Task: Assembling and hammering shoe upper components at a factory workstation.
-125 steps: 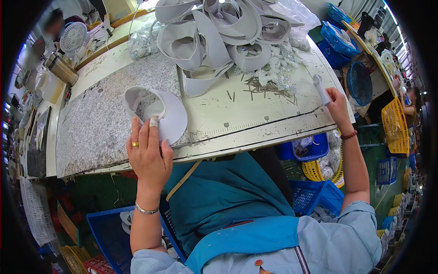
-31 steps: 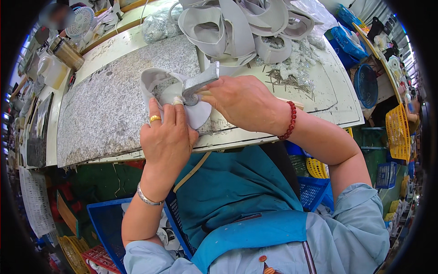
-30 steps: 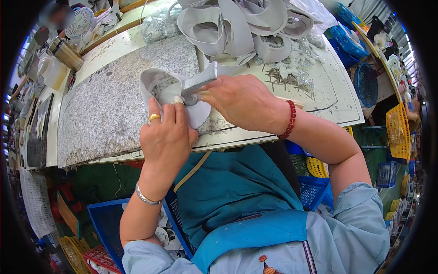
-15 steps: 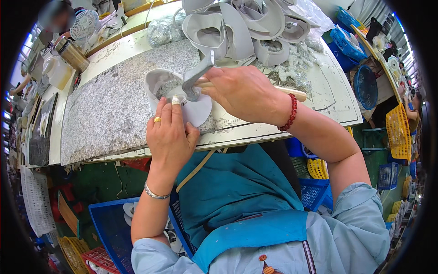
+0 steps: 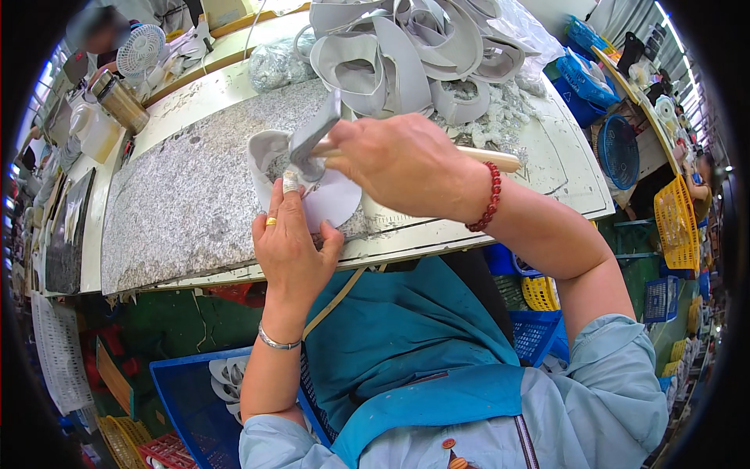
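Note:
My right hand is closed around the wooden handle of a hammer. The grey metal head hangs over a pale grey shoe upper, close to the fingertips of my left hand. That left hand lies on the upper's near side, fingers stretched out and thumb apart, with white tape on one fingertip. Beneath the upper is a speckled stone slab. Whether the hammer touches the upper cannot be told, since its head hides the spot.
Several pale grey shoe uppers are piled at the back, beside scraps and a clear plastic bag. A steel flask and a jug stand far left. Below the table edge is a blue crate with pale parts inside.
The hammer head and my right hand have shifted slightly left. My left fingers still rest on the upper, with a small change in their spread.

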